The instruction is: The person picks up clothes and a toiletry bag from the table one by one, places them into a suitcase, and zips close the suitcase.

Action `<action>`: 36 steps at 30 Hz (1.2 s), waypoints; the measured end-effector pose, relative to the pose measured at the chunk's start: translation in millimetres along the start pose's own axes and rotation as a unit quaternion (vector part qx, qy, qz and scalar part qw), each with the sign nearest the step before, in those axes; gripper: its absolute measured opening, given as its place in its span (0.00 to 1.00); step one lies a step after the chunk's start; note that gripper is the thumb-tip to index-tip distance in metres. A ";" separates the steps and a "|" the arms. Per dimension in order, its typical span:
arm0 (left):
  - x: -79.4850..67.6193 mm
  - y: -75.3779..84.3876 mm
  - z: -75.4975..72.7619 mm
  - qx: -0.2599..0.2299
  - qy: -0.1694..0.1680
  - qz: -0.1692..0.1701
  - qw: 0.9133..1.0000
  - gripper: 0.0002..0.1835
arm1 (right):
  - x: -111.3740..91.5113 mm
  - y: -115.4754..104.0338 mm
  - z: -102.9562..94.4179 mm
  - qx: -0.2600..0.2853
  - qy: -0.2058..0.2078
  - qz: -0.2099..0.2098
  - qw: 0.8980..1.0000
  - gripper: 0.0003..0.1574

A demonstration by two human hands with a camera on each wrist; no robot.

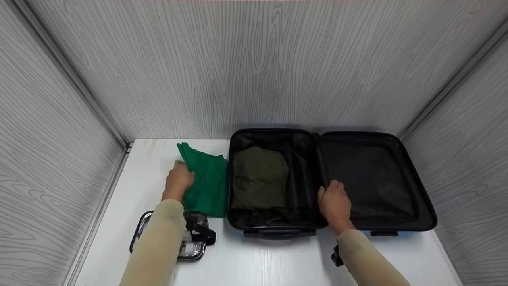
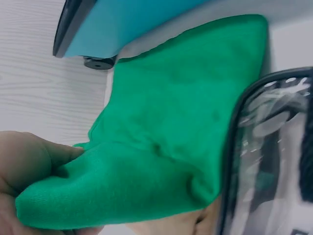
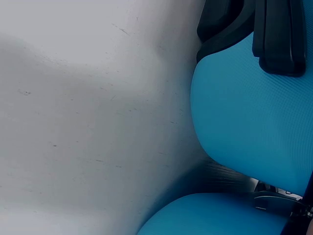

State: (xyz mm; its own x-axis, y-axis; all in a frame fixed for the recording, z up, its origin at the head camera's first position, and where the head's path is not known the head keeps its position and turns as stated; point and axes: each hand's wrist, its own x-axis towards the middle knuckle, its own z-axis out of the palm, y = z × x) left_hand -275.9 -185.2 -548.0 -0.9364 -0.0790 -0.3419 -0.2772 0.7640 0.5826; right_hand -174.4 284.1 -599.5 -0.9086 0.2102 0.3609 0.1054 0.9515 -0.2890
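My left hand (image 1: pixel 178 180) pinches the left edge of a folded green garment (image 1: pixel 208 182). In the left wrist view the garment (image 2: pixel 171 88) curls up over itself near the thumb, its far part flat. To its right lies an open suitcase (image 1: pixel 303 186), black inside, with a blue shell (image 3: pixel 244 107) in the right wrist view. A folded olive garment (image 1: pixel 260 178) lies in its left half. My right hand (image 1: pixel 335 202) rests at the inner edge where the two halves meet, fingers slightly bent; its fingertips are hidden in the right wrist view.
A clear pouch with black edging (image 1: pixel 192 250) lies on the white table (image 1: pixel 254 262) at front left, partly under my left forearm. The suitcase's lid half (image 1: pixel 369 182) spreads to the right. Wood-grain panels (image 1: pixel 258 71) stand at the back and both sides.
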 end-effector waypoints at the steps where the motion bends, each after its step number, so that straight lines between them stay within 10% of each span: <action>1: -1.3 1.2 -2.4 -0.001 0.002 0.000 1.000 0.29 | 0.0 -0.1 1.2 -0.005 0.006 -0.006 1.000 0.21; 36: -67.2 92.2 -46.4 -0.014 0.106 0.162 0.981 0.15 | 11.9 -1.2 5.9 0.022 -0.023 0.022 0.999 0.21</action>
State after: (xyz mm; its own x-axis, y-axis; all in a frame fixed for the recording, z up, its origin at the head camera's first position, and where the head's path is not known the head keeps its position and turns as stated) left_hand -248.6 -139.2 -437.1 -0.9992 0.0305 0.0239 0.0388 0.7537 0.6561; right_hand -187.7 284.2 -600.1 -0.9212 0.2406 0.3059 0.1288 0.9302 -0.3438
